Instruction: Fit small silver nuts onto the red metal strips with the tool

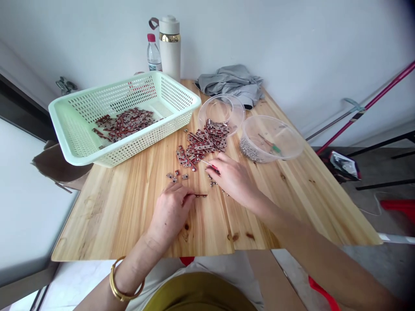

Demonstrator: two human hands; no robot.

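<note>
My left hand [171,207] rests low over the wooden table, its fingers closed on a thin reddish-brown strip [201,195] that sticks out to the right. In my closed right hand [230,175] is a small screwdriver with a red handle [214,167], its thin metal shaft pointing up and left. Small silvery screws or nuts [212,183] lie scattered under and beside that hand. Just beyond both hands spreads a heap of reddish-brown strips with metal fittings [204,144]. A few short loose pieces [177,176] lie above my left hand.
A pale green basket [149,138] holding more strips stands at the left. One clear tub [238,114] lies tipped behind the heap; another clear tub [292,151] holds small metal parts and a green-handled tool. Grey cloth [231,82], a white flask [170,52] and a bottle [153,54] are behind.
</note>
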